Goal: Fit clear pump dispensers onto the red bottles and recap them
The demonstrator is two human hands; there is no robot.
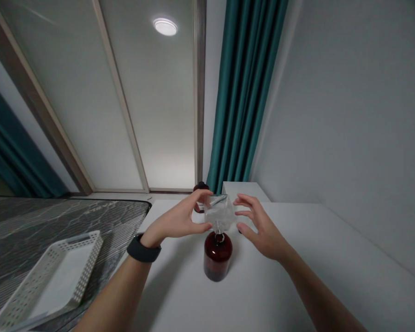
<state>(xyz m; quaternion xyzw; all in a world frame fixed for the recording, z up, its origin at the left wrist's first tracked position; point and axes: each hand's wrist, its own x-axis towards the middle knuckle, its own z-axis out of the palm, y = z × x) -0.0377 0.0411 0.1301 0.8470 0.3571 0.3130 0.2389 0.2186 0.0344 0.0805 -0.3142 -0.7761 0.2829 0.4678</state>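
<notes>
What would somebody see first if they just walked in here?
Probably the dark brown glass bottle in the middle of the white table, with a clear glass funnel sitting in its neck. The left hand pinches the funnel's rim while the right hand hovers open beside it. A white perforated plastic basket lies at the left.

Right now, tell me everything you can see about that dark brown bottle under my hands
The dark brown bottle looks like amber glass, round with sloping shoulders and a short narrow neck. It stands upright on the white table, near the middle. A clear funnel-like piece sits in its mouth, its thin stem going into the neck. The left hand grips that clear piece between thumb and fingers; the right hand is open beside it. Neither hand touches the bottle's body. Its contents cannot be made out.
</notes>
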